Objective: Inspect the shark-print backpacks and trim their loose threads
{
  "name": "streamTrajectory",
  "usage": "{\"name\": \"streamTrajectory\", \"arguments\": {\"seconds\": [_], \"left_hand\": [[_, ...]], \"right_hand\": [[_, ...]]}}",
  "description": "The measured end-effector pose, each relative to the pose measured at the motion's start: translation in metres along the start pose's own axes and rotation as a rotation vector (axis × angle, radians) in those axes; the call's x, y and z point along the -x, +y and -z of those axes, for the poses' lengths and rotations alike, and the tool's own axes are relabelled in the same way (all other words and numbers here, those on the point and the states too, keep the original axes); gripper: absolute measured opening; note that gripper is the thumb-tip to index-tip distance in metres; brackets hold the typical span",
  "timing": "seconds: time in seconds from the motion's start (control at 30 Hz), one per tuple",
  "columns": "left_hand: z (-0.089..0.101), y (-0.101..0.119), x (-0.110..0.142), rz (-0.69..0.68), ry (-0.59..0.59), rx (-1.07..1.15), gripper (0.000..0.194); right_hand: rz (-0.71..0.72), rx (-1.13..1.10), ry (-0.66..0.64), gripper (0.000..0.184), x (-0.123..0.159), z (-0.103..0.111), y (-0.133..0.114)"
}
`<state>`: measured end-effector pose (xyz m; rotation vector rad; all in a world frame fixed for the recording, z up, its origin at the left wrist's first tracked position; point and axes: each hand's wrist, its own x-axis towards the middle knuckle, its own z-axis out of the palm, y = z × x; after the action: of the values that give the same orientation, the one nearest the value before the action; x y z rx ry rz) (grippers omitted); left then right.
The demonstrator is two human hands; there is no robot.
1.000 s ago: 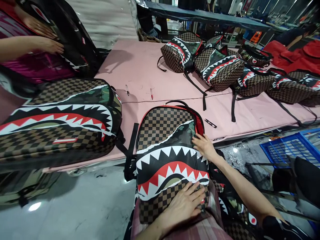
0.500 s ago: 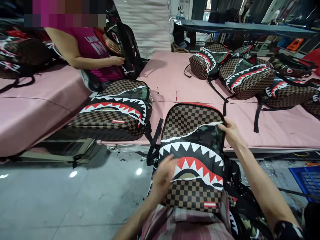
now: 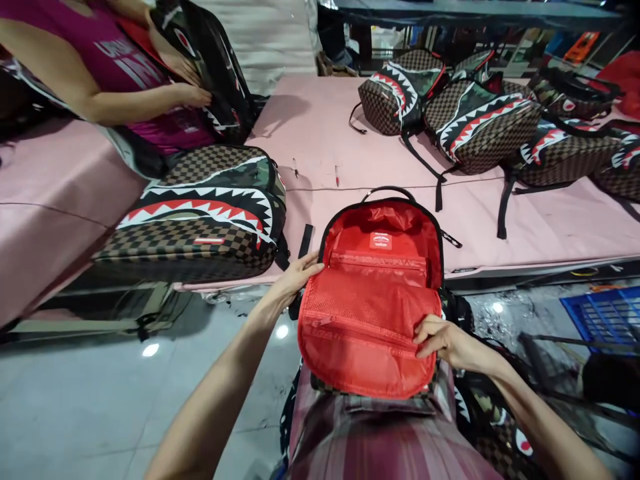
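A backpack rests upright against my lap and the table edge, its front panel folded down and its red lining and mesh pocket showing. At its left rim, my left hand grips the edge, thumb on the inside. My right hand pinches the right part of the folded red panel near a zipped pocket. The checked outside of the front panel is mostly hidden beneath the lining.
On the pink table lie a shark-mouth backpack at left, several more backpacks at right and a red pen. A co-worker handles another backpack. A blue crate stands on the floor.
The backpack's front panel has come open and folded down toward me, baring the red lining. My left hand has moved up to the left rim; my right hand has moved down to the panel.
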<state>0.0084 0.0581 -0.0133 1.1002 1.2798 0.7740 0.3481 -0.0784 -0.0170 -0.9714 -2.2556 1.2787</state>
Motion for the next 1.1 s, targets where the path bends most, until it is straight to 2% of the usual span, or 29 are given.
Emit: {"name": "streamTrajectory", "arguments": {"seconds": [0.17,0.27,0.37,0.43,0.5,0.53,0.6,0.7,0.73,0.8,0.83,0.9,0.93,1.0,1.1], "left_hand": [[0.001,-0.011,0.006,-0.003,0.027,0.063,0.075],[0.000,-0.016,0.006,-0.038,0.048,-0.010,0.072],[0.001,-0.005,0.006,-0.087,0.104,-0.343,0.058],[-0.002,0.014,0.002,-0.129,0.176,-0.711,0.049],[-0.014,0.036,-0.007,-0.236,0.229,-1.044,0.045],[-0.024,0.045,-0.012,-0.300,0.216,-1.145,0.044],[-0.051,0.057,-0.022,-0.358,0.082,-1.217,0.042],[-0.090,0.050,-0.030,-0.204,-0.249,-1.265,0.042],[-0.099,0.043,-0.030,-0.155,-0.324,-1.297,0.044],[-0.108,0.029,-0.026,-0.113,-0.400,-1.367,0.049],[-0.110,0.023,-0.023,-0.115,-0.402,-1.394,0.052],[-0.109,0.014,-0.017,-0.124,-0.367,-1.443,0.054],[-0.108,0.010,-0.013,-0.121,-0.342,-1.464,0.054],[-0.106,0.005,-0.008,-0.127,-0.285,-1.475,0.053],[-0.105,-0.002,-0.004,-0.182,-0.226,-1.420,0.051]], "right_hand": [[0.037,-0.030,-0.036,0.041,-0.001,0.009,0.014],[0.057,-0.031,-0.036,0.035,-0.005,0.009,0.021],[0.095,-0.039,0.027,0.029,-0.002,0.005,0.020],[0.111,-0.031,0.109,0.027,0.004,0.001,0.018],[0.096,-0.002,0.174,0.029,0.012,-0.004,0.014],[0.075,0.013,0.184,0.030,0.016,-0.007,0.011],[0.016,0.026,0.168,0.032,0.025,-0.008,0.006],[-0.053,-0.063,0.093,0.030,0.039,0.006,0.007],[-0.072,-0.118,0.105,0.027,0.043,0.016,0.013],[-0.152,-0.188,0.266,0.026,0.047,0.043,0.036],[-0.232,-0.172,0.430,0.028,0.046,0.059,0.053],[-0.450,0.029,0.752,0.033,0.034,0.091,0.093],[-0.559,0.163,0.831,0.035,0.024,0.106,0.115],[-0.700,0.407,0.906,0.039,-0.002,0.128,0.152],[-0.782,0.538,0.870,0.041,-0.038,0.142,0.189]]}}
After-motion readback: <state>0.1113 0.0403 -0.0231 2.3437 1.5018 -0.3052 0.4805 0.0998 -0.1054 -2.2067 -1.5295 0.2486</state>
